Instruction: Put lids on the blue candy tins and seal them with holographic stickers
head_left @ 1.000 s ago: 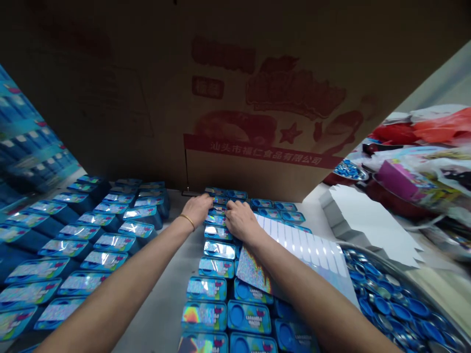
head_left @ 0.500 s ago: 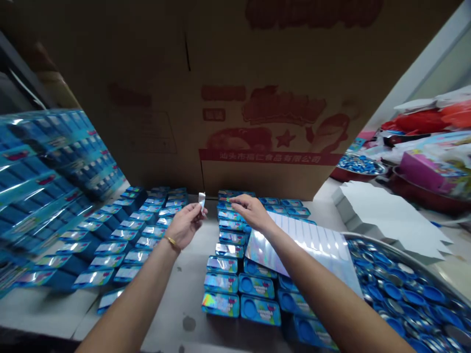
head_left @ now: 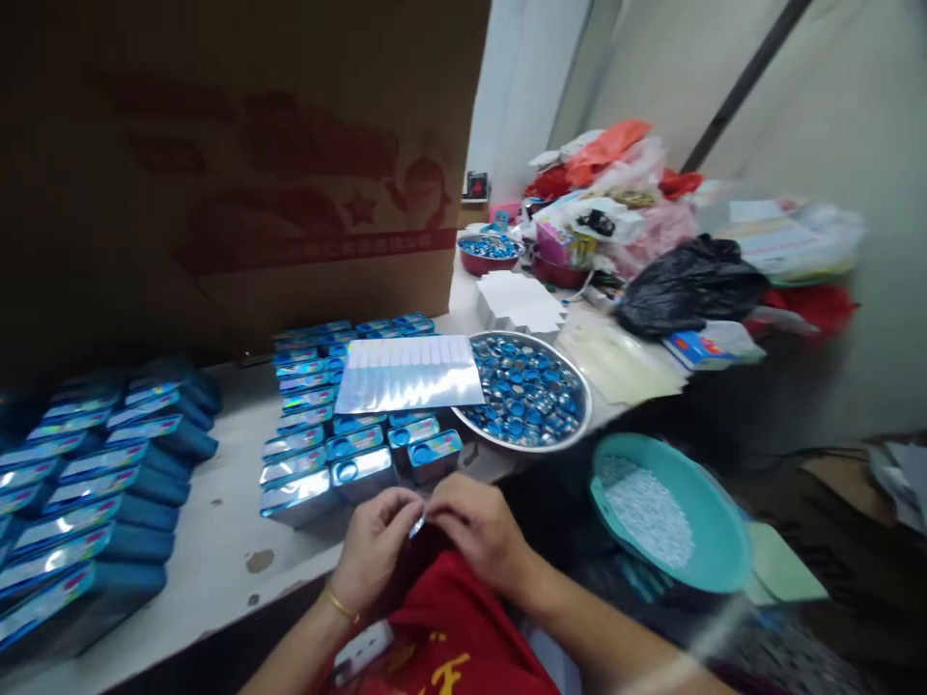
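Note:
Low over my lap, in front of the table edge, both hands meet fingertip to fingertip. My left hand (head_left: 373, 541), with a gold bracelet at the wrist, pinches a small shiny silver sticker (head_left: 416, 527). Closed in a pinch, my right hand (head_left: 482, 526) touches the sticker's upper end; the fingers partly cover it. Just beyond the hands stand rows of small blue tins (head_left: 362, 473), some with a shiny strip on top, others with a bare round recess. A silver sheet of stickers (head_left: 412, 386) lies across the tins.
A metal basin (head_left: 579, 425) of blue round caps sits right of the sheet. A teal basin (head_left: 731, 550) with small white pieces is lower right. More blue tins (head_left: 108, 541) stand left. A large cardboard box (head_left: 311, 280) rises behind; bags (head_left: 688, 285) pile at back right.
The view has swung right and down. Both hands have drawn back from above the tins to my lap and come together at the sticker, which my left hand held before.

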Action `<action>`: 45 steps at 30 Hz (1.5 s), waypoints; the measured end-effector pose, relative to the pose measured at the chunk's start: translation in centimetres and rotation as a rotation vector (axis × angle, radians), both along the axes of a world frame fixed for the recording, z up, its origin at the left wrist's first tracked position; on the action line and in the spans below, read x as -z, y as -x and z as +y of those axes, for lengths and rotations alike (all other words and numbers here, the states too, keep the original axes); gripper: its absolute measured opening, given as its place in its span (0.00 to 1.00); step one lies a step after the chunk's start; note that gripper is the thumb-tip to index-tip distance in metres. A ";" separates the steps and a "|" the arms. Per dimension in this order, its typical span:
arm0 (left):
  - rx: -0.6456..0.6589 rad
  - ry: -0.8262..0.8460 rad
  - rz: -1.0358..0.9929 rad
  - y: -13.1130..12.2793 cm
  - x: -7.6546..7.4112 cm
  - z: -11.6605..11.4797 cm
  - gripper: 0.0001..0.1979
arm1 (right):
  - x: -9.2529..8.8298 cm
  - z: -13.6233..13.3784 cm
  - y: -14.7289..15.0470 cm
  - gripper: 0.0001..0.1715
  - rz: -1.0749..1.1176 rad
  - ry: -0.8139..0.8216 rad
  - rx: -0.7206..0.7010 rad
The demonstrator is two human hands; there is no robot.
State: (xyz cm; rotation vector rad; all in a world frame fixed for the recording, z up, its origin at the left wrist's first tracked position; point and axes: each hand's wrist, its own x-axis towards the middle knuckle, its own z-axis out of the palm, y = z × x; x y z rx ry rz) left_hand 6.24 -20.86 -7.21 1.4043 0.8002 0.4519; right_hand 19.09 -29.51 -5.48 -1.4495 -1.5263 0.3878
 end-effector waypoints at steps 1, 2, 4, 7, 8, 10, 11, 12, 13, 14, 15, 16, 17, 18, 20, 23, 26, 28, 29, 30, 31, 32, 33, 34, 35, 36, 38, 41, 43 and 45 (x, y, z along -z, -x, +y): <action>-0.012 0.068 -0.013 -0.5 1.0 -1.0 0.12 | 1.2 -1.4 0.4 0.10 -0.096 -0.016 0.009; -0.029 0.162 -0.031 -0.9 1.9 -1.9 0.12 | 2.3 -2.5 0.8 0.12 -0.187 -0.036 0.027; -0.066 0.333 -0.070 -1.3 3.0 -3.2 0.13 | 3.9 -3.9 1.6 0.13 -0.321 -0.057 0.070; -0.141 0.509 -0.138 -1.2 2.8 -4.2 0.12 | 4.6 -4.5 2.1 0.15 -0.453 -0.044 0.092; -0.167 0.558 -0.157 -1.1 2.3 -4.4 0.12 | 4.5 -4.4 2.1 0.16 -0.492 -0.058 0.090; -0.202 0.634 -0.193 -0.7 1.2 -4.5 0.12 | 4.1 -4.0 1.7 0.17 -0.549 -0.111 0.093; -0.204 0.645 -0.203 -0.5 0.6 -4.3 0.13 | 3.8 -3.7 1.4 0.16 -0.567 -0.141 0.083; -0.203 0.637 -0.202 -0.3 -0.1 -4.1 0.14 | 3.4 -3.1 0.9 0.15 -0.575 -0.160 0.065; -0.203 0.618 -0.193 -0.2 -0.8 -3.8 0.15 | 2.9 -2.4 0.2 0.14 -0.575 -0.168 0.040; -0.207 0.596 -0.184 0.0 -1.5 -3.3 0.17 | 2.2 -1.5 -0.6 0.14 -0.566 -0.175 0.015; -0.216 0.574 -0.180 0.1 -2.3 -2.8 0.18 | 1.4 -0.3 -1.7 0.13 -0.553 -0.188 0.002; -0.235 0.552 -0.182 0.3 -3.0 -2.2 0.20 | 0.4 1.2 -2.9 0.13 -0.536 -0.204 0.007; -0.262 0.528 -0.195 0.5 -3.6 -1.6 0.22 | -0.6 3.0 -4.4 0.13 -0.526 -0.227 0.033; -0.289 0.500 -0.216 0.7 -4.2 -1.0 0.24 | -1.5 5.0 -6.0 0.14 -0.533 -0.234 0.071; -0.336 0.428 -0.232 1.2 -4.8 0.0 0.25 | -2.9 9.6 -9.2 0.17 -0.578 -0.174 0.176; -0.375 0.327 -0.166 1.9 -4.5 1.0 0.24 | -2.8 16.0 -12.9 0.17 -0.725 0.071 0.266; -0.372 0.194 -0.083 2.6 -3.9 2.4 0.22 | -1.0 19.7 -14.5 0.13 -0.844 0.329 0.188; -0.362 0.083 -0.042 2.9 -3.9 3.9 0.21 | -0.1 20.3 -15.0 0.15 -0.850 0.379 0.141; -0.359 0.022 -0.022 3.0 -4.1 5.0 0.21 | 0.0 20.2 -15.3 0.16 -0.823 0.380 0.129; -0.358 -0.048 -0.004 2.9 -4.3 6.1 0.22 | 0.0 19.9 -15.6 0.18 -0.784 0.376 0.125; -0.361 -0.129 0.016 2.8 -4.4 7.5 0.22 | -0.3 19.4 -16.0 0.19 -0.739 0.360 0.132; -0.368 -0.222 0.045 2.5 -4.6 9.0 0.22 | -0.6 19.0 -16.4 0.19 -0.695 0.333 0.151; -0.382 -0.322 0.077 2.2 -4.6 10.6 0.22 | -1.0 18.5 -16.8 0.20 -0.660 0.295 0.177; -0.403 -0.423 0.120 1.7 -4.6 12.2 0.22 | -1.3 18.1 -17.1 0.19 -0.640 0.254 0.198; -0.429 -0.517 0.166 1.3 -4.4 13.8 0.22 | -1.6 17.8 -17.4 0.18 -0.623 0.213 0.207; -0.440 -0.585 0.212 0.8 -4.2 15.4 0.23 | -1.7 17.7 -17.6 0.16 -0.601 0.175 0.200; -0.423 -0.610 0.281 -0.1 -3.8 18.0 0.24 | -1.9 17.6 -18.0 0.13 -0.505 0.107 0.179; -0.375 -0.560 0.297 -1.1 -3.3 19.6 0.25 | -2.8 16.6 -18.5 0.09 -0.256 0.034 0.229; -0.351 -0.553 0.261 -1.2 -3.3 19.1 0.24 | -4.1 14.1 -18.8 0.10 -0.030 0.044 0.267; -0.341 -0.541 0.233 -0.8 -3.5 18.2 0.23 | -5.2 9.4 -18.6 0.15 0.197 0.108 0.250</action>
